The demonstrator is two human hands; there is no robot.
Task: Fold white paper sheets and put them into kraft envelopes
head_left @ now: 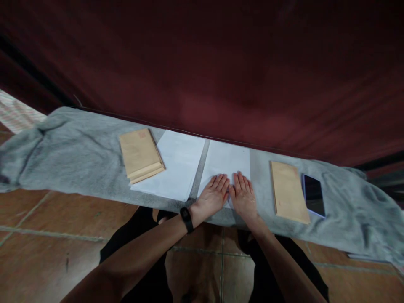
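Note:
My left hand (215, 193) lies flat, fingers stretched out, on the near part of a white sheet of paper (227, 159). Beside it my right hand (243, 195) rests flat on the same sheet, its fingers straight and pointing away from me. The hands almost touch at the thumbs. To the left is a stack of white paper (179, 162), partly covered by a pile of brown envelopes (141, 152). Another small pile of brown envelopes (289, 191) lies to the right of my right hand. Neither hand grips anything.
A grey cloth (82, 155) covers the long, narrow surface. A phone (313, 195) with a dark screen lies by the right-hand envelopes. Dark red fabric (202, 84) rises along the far edge. Brown floor tiles (47, 248) show below the near edge.

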